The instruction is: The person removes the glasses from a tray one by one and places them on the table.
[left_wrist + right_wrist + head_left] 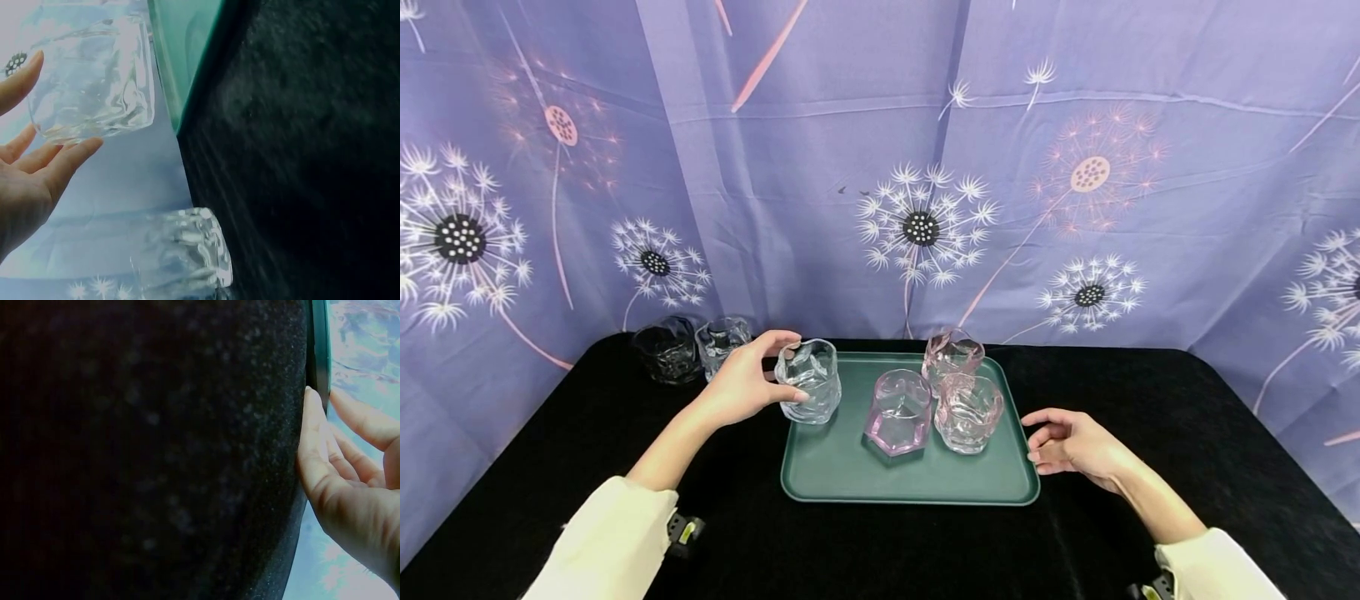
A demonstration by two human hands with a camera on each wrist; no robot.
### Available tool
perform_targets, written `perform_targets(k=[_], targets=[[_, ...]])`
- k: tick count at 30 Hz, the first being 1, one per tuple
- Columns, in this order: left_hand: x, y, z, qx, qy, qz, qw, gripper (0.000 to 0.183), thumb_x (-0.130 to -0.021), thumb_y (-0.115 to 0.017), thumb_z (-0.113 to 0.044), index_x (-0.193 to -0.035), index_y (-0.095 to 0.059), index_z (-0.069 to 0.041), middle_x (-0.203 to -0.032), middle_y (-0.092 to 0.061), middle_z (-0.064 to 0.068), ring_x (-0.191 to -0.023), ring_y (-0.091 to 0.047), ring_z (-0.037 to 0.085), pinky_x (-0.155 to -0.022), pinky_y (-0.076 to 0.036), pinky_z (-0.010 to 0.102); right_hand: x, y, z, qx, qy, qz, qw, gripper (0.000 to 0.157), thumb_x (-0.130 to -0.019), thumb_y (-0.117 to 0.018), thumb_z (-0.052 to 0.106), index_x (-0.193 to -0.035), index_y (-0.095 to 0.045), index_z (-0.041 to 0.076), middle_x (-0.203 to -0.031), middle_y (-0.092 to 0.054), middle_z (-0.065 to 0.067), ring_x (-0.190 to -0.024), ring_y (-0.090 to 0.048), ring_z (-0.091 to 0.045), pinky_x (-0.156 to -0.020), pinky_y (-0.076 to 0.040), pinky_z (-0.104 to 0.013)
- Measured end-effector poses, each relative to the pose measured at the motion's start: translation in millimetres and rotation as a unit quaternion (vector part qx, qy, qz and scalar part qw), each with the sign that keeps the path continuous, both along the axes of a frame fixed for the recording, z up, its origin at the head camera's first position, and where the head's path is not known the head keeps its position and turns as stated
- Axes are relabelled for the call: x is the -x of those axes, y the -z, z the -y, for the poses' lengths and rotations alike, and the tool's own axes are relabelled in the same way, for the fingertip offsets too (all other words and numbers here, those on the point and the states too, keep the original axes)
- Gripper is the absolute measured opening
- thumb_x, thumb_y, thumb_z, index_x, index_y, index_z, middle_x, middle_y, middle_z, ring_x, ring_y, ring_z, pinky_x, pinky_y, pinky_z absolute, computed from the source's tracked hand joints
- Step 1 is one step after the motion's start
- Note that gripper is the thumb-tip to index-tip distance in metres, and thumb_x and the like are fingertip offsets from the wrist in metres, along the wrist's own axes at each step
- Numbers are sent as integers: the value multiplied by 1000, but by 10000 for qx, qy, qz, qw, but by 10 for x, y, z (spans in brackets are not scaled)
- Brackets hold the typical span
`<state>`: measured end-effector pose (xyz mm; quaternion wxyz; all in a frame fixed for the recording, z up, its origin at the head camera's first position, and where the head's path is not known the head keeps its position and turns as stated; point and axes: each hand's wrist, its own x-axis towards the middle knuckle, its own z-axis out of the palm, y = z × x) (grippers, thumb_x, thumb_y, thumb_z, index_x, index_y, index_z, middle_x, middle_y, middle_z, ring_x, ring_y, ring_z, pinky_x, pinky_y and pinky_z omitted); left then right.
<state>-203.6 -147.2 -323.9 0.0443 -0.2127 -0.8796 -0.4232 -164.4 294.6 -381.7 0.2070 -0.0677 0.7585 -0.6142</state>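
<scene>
My left hand (748, 375) grips a clear wavy glass (816, 387) between thumb and fingers, upright over the tray's back left corner. In the left wrist view that glass (94, 81) appears raised off the surface. A green tray (842, 479) holds a pinkish-purple glass (901, 412) with an angular base and two pale pink wavy glasses, one in front (968, 412) and one behind (953, 354). My right hand (1078, 446) pinches the tray's right rim; the right wrist view shows the fingertips (310, 400) at the edge.
Left of the tray, at the back, stand a dark glass (667, 350) and another clear glass (718, 337), partly behind my left hand. A black cloth (730, 542) covers the table. A purple dandelion-print curtain (820, 208) hangs behind and at both sides.
</scene>
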Motion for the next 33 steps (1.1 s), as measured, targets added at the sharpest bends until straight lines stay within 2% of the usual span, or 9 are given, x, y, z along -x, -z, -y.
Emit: perform_targets(k=[6, 18, 23, 25, 30, 33], targets=[[-81, -15, 199, 183, -170, 9, 9997, 66, -66, -83, -16, -122, -50, -3, -117, -56, 19, -105, -53, 32, -77, -51, 34, -4, -5, -1, -19, -4, -28, 10000, 57, -77, -63, -7, -123, -33, -19, -85, -57, -11, -78, -63, -20, -71, -53, -41], [-228, 28, 659, 88, -344, 179, 9992, 67, -68, -81, -16, -124, -48, 0, -117, -54, 21, -110, -50, 35, -79, -50, 34, -13, -6, -4, 49, 12, -1, 10000, 57, -78, -63, -7, -124, -32, -19, -86, -57, -12, -76, -62, -19, -70, -53, -40], [-272, 51, 865, 135, -412, 50, 9990, 67, -67, -82, -18, -123, -49, 1, -116, -54, 22, -107, -51, 35, -78, -51, 31, -14, 13, -12, 16, 29, 7, 10000, 57, -77, -64, -6, -123, -33, -19, -85, -57, -11, -76, -63, -19, -70, -53, -41], [-285, 72, 953, 154, -445, -28, 9989, 67, -67, -82, -17, -122, -49, 1, -116, -55, 21, -106, -52, 28, -76, -51, 25, -12, 15, -16, 5, 22, 3, 10000, 57, -77, -65, -6, -123, -33, -19, -85, -57, -11, -76, -63, -19, -70, -53, -41], [-306, 136, 1171, 11, -463, -225, 9987, 65, -66, -82, -12, -121, -51, 2, -114, -55, 21, -100, -50, -3, -73, -48, 14, -2, 15, -15, -25, 19, -10, 10000, 58, -77, -65, -5, -123, -33, -18, -85, -57, -11, -76, -62, -20, -71, -53, -41], [-316, 166, 1292, -13, -489, -313, 9983, 65, -65, -82, -10, -120, -51, 3, -112, -56, 18, -97, -48, -10, -73, -47, 12, 2, 15, -8, -23, 28, 9, 10000, 58, -77, -65, -5, -124, -33, -18, -85, -57, -11, -76, -62, -20, -71, -53, -41]])
